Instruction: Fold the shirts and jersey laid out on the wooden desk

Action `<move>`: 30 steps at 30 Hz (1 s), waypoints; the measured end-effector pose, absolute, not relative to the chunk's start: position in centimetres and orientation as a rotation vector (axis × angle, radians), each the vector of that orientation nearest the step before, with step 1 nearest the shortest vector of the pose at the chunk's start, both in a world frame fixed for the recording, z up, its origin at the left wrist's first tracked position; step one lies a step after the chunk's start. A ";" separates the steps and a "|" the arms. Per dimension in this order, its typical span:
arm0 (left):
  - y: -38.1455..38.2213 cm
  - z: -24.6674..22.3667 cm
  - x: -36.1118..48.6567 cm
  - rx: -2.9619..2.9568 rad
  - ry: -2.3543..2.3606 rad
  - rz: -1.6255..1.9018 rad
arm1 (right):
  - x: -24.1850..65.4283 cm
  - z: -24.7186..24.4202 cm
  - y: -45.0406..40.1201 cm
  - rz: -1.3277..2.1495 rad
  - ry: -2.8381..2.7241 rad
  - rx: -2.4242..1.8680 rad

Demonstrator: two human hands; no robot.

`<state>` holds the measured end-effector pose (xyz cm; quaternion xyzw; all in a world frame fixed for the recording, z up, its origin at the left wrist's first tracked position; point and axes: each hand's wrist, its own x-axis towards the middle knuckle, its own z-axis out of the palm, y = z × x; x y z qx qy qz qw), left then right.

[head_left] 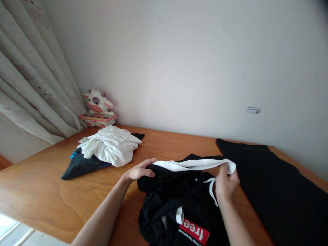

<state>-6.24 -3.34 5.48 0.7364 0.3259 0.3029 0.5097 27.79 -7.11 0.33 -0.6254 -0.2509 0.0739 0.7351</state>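
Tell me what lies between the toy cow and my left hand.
Between the toy cow and your left hand, the head view shows a crumpled white cloth, then a narrow bare stretch of wooden tabletop.

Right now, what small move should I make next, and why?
Perhaps spread your hands slightly apart: they grip the white band at both ends, yet it still looks twisted, and the black garment hangs bunched below.

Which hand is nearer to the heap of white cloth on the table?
Left. The left hand is just right of the white cloth, slightly lower in view; the right hand is much farther right, at the other end of the white band.
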 end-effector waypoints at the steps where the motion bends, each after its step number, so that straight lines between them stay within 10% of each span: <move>1: -3.3 5.5 -6.1 1.713 0.741 0.675 | 28.0 0.2 -7.0 0.175 -0.510 -1.336; 10: -2.1 5.8 -5.1 1.630 1.478 1.615 | 27.5 0.4 -7.2 0.198 -0.477 -1.315; 18: -1.8 4.3 -6.0 2.242 1.907 1.174 | 27.6 1.0 -7.6 0.313 -0.466 -1.392; 30: -1.1 4.8 -7.4 1.808 1.326 1.272 | 29.7 1.2 -8.1 0.857 -0.600 -1.048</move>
